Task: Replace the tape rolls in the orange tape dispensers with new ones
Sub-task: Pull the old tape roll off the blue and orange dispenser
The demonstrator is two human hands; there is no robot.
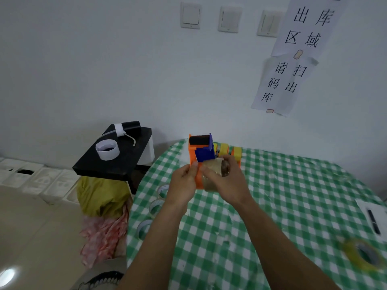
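1. Now the right hand [227, 182] curls round the brown roll [215, 167]; the left hand [184, 183] pinches the orange dispenser [201, 148], both above the worktop [272, 195].
2. A skewed roll may jam, or the pinched dispenser may slip and drop.

Yellow roll [363, 255] blurred; wall sign [303, 28] cut @ top edge; dispenser [201, 149] btm behind right hand [227, 183].

Holding a tape dispenser [199, 155] above the table [293, 185], left hand [183, 185] gripping its left side, right hand [227, 181] wrapping the tape roll [215, 174] at its right. Standing just behind: more dispensers [230, 151]. Lying along the table's left edge: spare rolls [156, 206]. Lying front right: another roll [364, 256]. Standing left of the table: a stand [113, 164], covering a bag [100, 197] beneath.
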